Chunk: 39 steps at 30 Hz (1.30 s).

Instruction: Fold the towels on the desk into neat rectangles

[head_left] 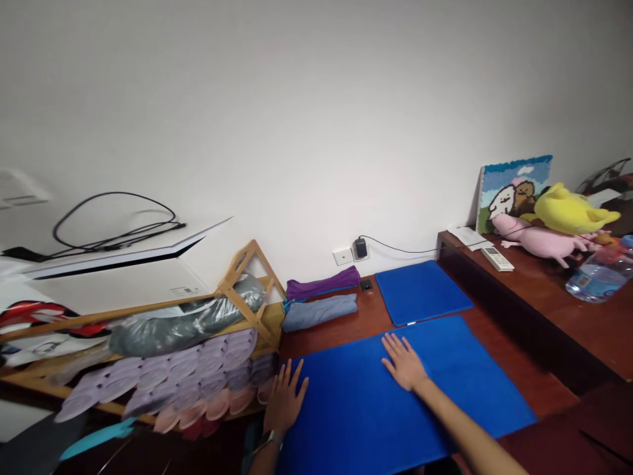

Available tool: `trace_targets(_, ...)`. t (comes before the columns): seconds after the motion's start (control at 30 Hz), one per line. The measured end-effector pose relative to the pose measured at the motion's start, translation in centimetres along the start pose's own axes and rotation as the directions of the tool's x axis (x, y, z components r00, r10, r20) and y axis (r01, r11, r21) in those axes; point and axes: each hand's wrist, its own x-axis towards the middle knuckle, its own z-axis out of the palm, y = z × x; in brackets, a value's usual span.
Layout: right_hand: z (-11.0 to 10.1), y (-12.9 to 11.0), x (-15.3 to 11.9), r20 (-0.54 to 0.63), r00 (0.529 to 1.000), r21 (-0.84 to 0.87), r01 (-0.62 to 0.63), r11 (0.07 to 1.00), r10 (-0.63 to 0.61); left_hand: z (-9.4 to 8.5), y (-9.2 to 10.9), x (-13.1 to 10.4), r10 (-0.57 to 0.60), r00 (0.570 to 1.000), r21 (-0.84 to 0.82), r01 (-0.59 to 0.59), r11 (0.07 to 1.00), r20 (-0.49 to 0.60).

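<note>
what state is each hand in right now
Left hand: open, at the left edge of the nearer blue cloth.
Right hand: open, palm down on the same cloth.

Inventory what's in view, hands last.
large cloth: 1, blue, on desk
smaller cloth: 1, blue, behind it
cloth bundles: 2, purple and grey-blue, rear desk
charger: 1, black, wall
remote: 1, white, right
plush toys: 2, pink and yellow, right
picture: 1, multicoloured, behind toys
bottle: 1, clear, far right
rack: 1, brown, left
bagged bundle: 1, grey-green, on rack
slipper-like items: many, lilac and pink, rack front
box: 1, white, behind rack
left hand: 1, bare, large cloth's left edge
right hand: 1, bare, on large cloth
</note>
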Motion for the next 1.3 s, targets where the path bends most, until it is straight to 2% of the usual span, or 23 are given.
trace_targets(0.1,-2.6,8.2,-1.9,-0.016,0.983,-0.087,-0.183,0.979,0.183,-0.4,0.3,0.0,-0.009,1.0,-0.011,0.009,1.0,0.013)
trace_targets(0.17,-4.1,14.0,-3.5,-0.031,0.943,-0.147,-0.332,0.932,0.331,-0.5,0.4,0.1,-0.015,1.0,-0.018,0.016,1.0,0.018)
trace_targets(0.23,-5.1,18.7,-5.0,-0.052,0.886,-0.187,-0.461,0.867,0.46,-0.5,0.5,0.1,-0.019,1.0,-0.021,0.02,1.0,0.021)
trace_targets(0.3,-5.4,21.8,-6.1,-0.059,0.854,-0.198,-0.518,0.832,0.517,-0.5,0.5,0.1,-0.019,1.0,-0.023,0.02,1.0,0.023)
trace_targets(0.37,-5.4,23.0,-6.7,-0.056,0.847,-0.206,-0.528,0.824,0.529,-0.5,0.6,0.1,-0.018,1.0,-0.024,0.019,1.0,0.022)
trace_targets(0.53,-7.1,22.1,-6.2,-0.031,0.837,-0.281,-0.532,0.799,0.546,-0.9,1.1,0.1,-0.02,1.0,-0.054,0.021,0.998,0.014)
trace_targets(0.63,-8.6,18.9,-4.3,-0.079,0.859,-0.347,-0.499,0.794,0.506,-1.0,1.4,0.0,-0.031,0.999,-0.07,0.032,0.997,0.014)
trace_targets(0.7,-8.4,14.5,-2.4,-0.151,0.912,-0.351,-0.41,0.842,0.381,-1.0,1.5,-0.1,-0.04,0.999,-0.081,0.041,0.996,0.012)
trace_targets(0.77,-6.9,8.0,-0.2,-0.179,0.966,-0.294,-0.235,0.926,0.188,-1.0,1.5,-0.2,-0.042,0.999,-0.094,0.043,0.995,0.007)
trace_targets(0.8,-5.7,4.3,0.9,-0.154,0.984,-0.226,-0.122,0.967,0.088,-0.9,1.5,-0.2,-0.043,0.999,-0.1,0.043,0.994,0.007)
trace_targets(0.9,-1.4,-5.9,3.1,-0.058,0.988,-0.026,0.145,0.989,-0.146,-0.8,1.4,-0.3,-0.048,0.999,-0.114,0.048,0.992,0.006)
trace_targets(0.97,1.0,-10.0,3.5,0.008,0.977,0.045,0.213,0.976,-0.213,-0.7,1.4,-0.2,-0.054,0.999,-0.119,0.054,0.991,0.002)
trace_targets(1.0,1.7,-10.8,3.5,0.035,0.973,0.062,0.224,0.973,-0.226,-0.7,1.4,-0.2,-0.057,0.998,-0.12,0.057,0.991,0.002)
trace_targets(1.07,2.1,-10.1,2.9,0.066,0.973,0.067,0.216,0.974,-0.22,-0.7,1.4,-0.2,-0.061,0.998,-0.118,0.062,0.991,0.011)
trace_targets(1.13,1.3,-6.5,1.9,0.066,0.98,0.048,0.183,0.982,-0.186,-0.7,1.4,-0.1,-0.058,0.998,-0.114,0.06,0.992,0.022)
trace_targets(1.23,-1.4,2.2,-0.4,0.047,0.998,-0.011,0.047,0.999,-0.046,-0.8,1.4,0.0,-0.051,0.998,-0.099,0.053,0.994,0.023)
trace_targets(1.3,-3.5,8.8,-2.2,0.041,0.992,-0.068,-0.113,0.991,0.116,-0.7,1.3,0.0,-0.045,0.999,-0.081,0.046,0.996,0.013)
